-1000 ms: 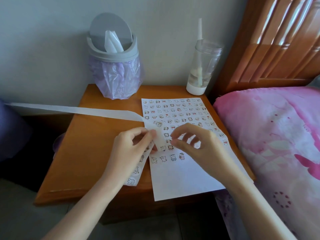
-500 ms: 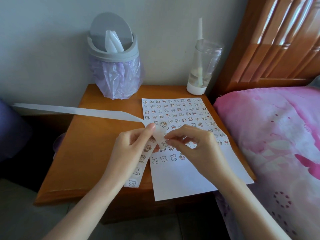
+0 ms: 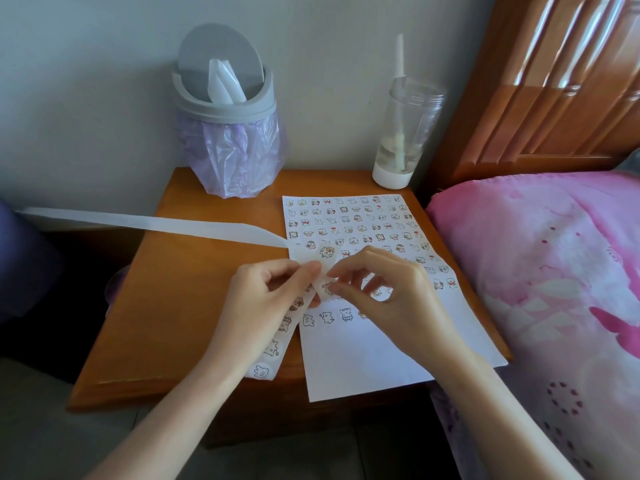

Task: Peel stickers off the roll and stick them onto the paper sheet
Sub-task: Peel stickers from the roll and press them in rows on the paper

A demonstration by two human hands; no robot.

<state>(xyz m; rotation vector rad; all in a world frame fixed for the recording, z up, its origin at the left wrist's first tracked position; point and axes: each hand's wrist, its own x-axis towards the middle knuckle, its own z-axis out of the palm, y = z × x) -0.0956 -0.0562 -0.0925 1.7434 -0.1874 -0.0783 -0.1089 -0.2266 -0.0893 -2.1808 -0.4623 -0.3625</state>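
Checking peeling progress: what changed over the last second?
The right hand moved left until its fingers met the sticker strip beside the left hand, pinching it. The left hand kept gripping the strip; paper sheet, bin and bottle stayed put.

left grip (image 3: 258, 306): bare, slender | right grip (image 3: 398, 299): bare, slender | forearms (image 3: 166, 414): bare to frame edge

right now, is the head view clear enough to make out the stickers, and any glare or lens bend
Head view: daylight is soft and even, with bright glare streaks on the varnished headboard; wide-angle stretch makes it lean outward near the frame edge; the stickers on the paper sheet show as little figures, too small for detail.
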